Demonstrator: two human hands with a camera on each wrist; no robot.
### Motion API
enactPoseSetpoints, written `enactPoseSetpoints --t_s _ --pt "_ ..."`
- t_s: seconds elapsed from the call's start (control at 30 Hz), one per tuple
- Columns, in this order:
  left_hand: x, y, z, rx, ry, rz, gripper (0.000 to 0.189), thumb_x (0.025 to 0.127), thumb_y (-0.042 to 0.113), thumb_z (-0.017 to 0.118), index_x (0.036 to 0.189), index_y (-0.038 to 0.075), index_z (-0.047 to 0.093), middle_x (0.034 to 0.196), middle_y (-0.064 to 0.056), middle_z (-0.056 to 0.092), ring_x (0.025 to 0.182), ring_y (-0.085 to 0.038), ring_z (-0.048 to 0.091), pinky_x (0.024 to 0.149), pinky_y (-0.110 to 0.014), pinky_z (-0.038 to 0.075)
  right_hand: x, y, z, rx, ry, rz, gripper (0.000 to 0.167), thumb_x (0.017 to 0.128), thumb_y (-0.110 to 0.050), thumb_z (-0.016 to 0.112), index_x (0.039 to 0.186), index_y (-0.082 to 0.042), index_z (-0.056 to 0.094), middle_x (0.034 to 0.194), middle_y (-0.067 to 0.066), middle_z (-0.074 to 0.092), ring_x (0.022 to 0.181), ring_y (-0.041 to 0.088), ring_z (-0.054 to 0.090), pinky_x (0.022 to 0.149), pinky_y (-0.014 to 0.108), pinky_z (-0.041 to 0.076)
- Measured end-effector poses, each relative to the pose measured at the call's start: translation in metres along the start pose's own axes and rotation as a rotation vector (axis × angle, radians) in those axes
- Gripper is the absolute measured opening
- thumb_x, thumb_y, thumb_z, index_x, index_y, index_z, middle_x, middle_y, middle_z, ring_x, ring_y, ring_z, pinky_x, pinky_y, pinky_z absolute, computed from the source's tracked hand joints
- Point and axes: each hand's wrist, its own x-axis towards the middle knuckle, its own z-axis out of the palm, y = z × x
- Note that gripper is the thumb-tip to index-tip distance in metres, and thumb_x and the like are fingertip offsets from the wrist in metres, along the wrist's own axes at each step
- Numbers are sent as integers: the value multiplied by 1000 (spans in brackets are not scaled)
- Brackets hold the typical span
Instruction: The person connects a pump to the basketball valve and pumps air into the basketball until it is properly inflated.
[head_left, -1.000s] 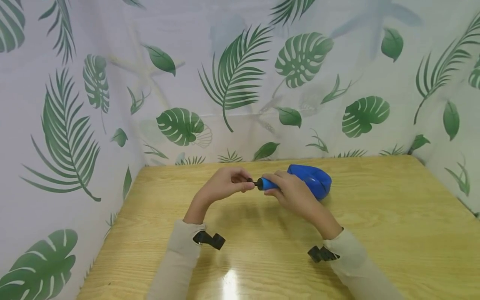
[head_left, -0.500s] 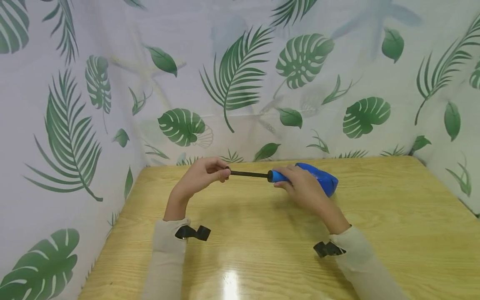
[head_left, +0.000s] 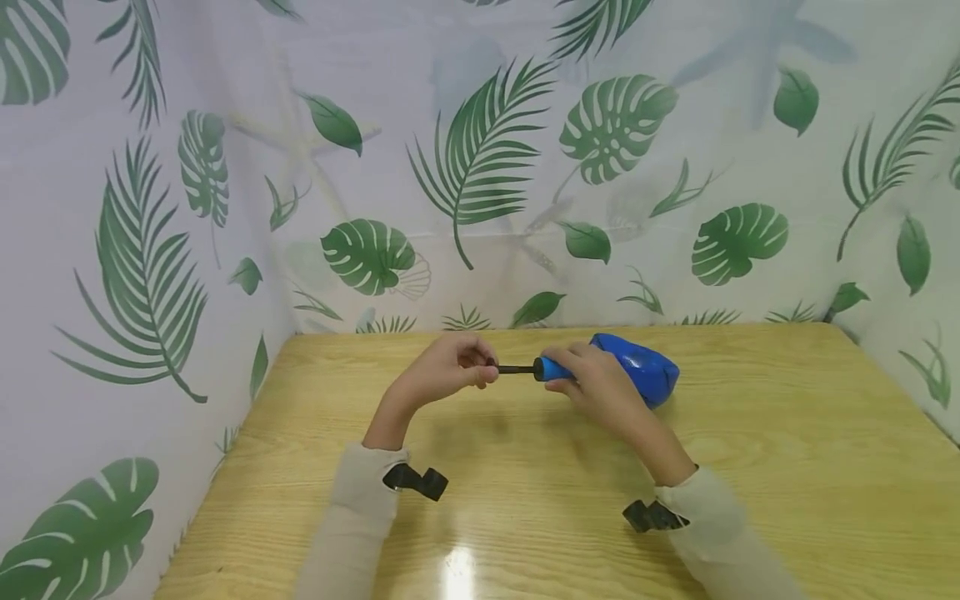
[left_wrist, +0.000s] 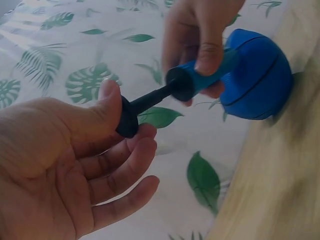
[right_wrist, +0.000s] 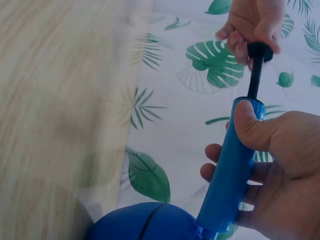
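A blue hand pump (right_wrist: 227,170) with a black plunger rod (left_wrist: 150,99) is held sideways above the table, its far end against a blue ball (head_left: 647,371). The ball has black lines and looks partly deflated, its outline dented. My right hand (head_left: 603,387) grips the pump's barrel, thumb along the near side. My left hand (head_left: 442,371) pinches the round black knob (left_wrist: 128,118) at the rod's end between thumb and fingers. A short length of rod shows between knob and barrel. The joint between pump and ball is mostly hidden in the head view.
The wooden table (head_left: 525,517) lies beneath both hands. Behind it hangs a white cloth (head_left: 480,283) printed with green leaves, which also runs along the left and right sides. Black camera mounts (head_left: 416,481) are strapped at both wrists.
My left hand first drew the plunger rod far out to the left, then moved back right, so less rod shows now. The right hand and ball shifted slightly right.
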Motion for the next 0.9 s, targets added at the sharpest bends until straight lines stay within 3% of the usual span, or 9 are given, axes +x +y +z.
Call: enactPoseSetpoints --t_s 0.13,0.3,0.47,0.67,0.77,0.9 --pt "7 0 13 30 5 1 13 98 10 69 107 0 68 94 -14 69 85 -40 69 75 -32 58 0 -7 3 -10 8 -26 38 91 -17 77 125 -4 69 102 13 70 92 28 68 79 44 57" --pt "10 2 25 67 32 -32 13 99 12 67 108 2 68 97 -12 69 78 -25 70 72 -31 59 0 -10 6 -18 1 -28 36 91 -17 76 124 -4 69 98 11 69 86 25 66 74 39 55" --pt "9 2 28 82 53 -40 15 101 16 66 111 5 69 98 -10 71 74 -12 66 69 -27 57 -1 -6 6 27 -21 6 36 93 -19 74 127 -6 68 102 10 70 91 24 67 77 40 55" --pt "6 2 20 77 21 -16 20 99 21 69 109 4 70 96 -11 73 78 -16 68 71 -27 56 -2 0 5 118 -71 25 40 95 -20 73 133 -8 66 109 8 71 97 24 67 81 42 56" --pt "3 5 11 65 19 -12 20 99 20 70 108 3 71 94 -12 74 81 -24 70 74 -30 57 -1 3 2 139 -90 35 41 96 -20 71 135 -8 65 116 10 72 105 27 68 87 45 56" --pt "-5 7 -6 43 44 -11 18 100 19 68 106 3 71 93 -14 73 82 -25 69 76 -33 58 -1 9 -5 151 -106 70 43 98 -20 69 138 -8 63 127 12 70 116 31 66 94 50 55"
